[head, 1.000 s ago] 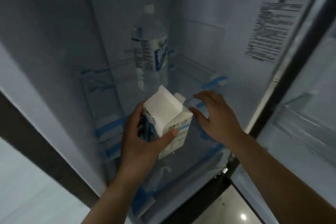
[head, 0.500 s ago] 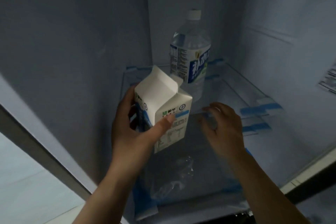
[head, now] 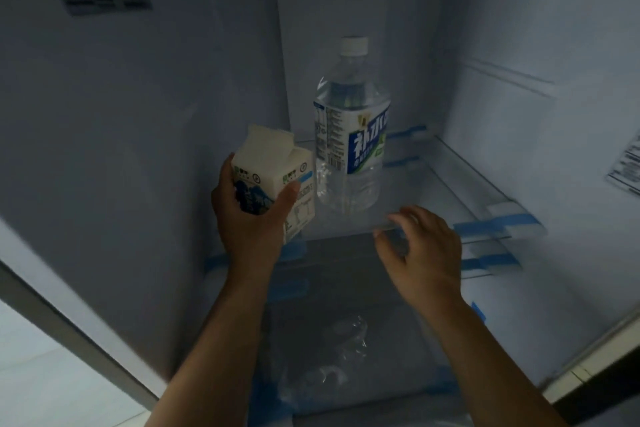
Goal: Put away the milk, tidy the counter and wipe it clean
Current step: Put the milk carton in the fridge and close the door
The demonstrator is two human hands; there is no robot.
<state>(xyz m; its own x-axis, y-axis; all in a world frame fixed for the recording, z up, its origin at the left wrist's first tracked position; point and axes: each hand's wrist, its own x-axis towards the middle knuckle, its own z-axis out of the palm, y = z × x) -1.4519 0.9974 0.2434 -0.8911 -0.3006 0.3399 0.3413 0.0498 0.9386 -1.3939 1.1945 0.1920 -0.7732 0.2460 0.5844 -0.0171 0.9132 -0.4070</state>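
A white milk carton [head: 273, 166] with blue print stands upright in my left hand [head: 249, 218], which grips it from the left and front. The carton is at the left front corner of a glass fridge shelf [head: 433, 191]; whether its base touches the glass is hidden by my hand. My right hand [head: 422, 253] hovers at the shelf's front edge with fingers spread and nothing in it.
A large clear water bottle [head: 349, 135] with a white cap stands on the same shelf, just right of the carton. Blue tape strips [head: 495, 225] mark the shelf rails. Crumpled clear plastic [head: 339, 350] lies on the lower level. Fridge walls close in left and right.
My left hand has carried the carton forward and up into the fridge, to the shelf beside the bottle. My right hand stays near the shelf's front edge.
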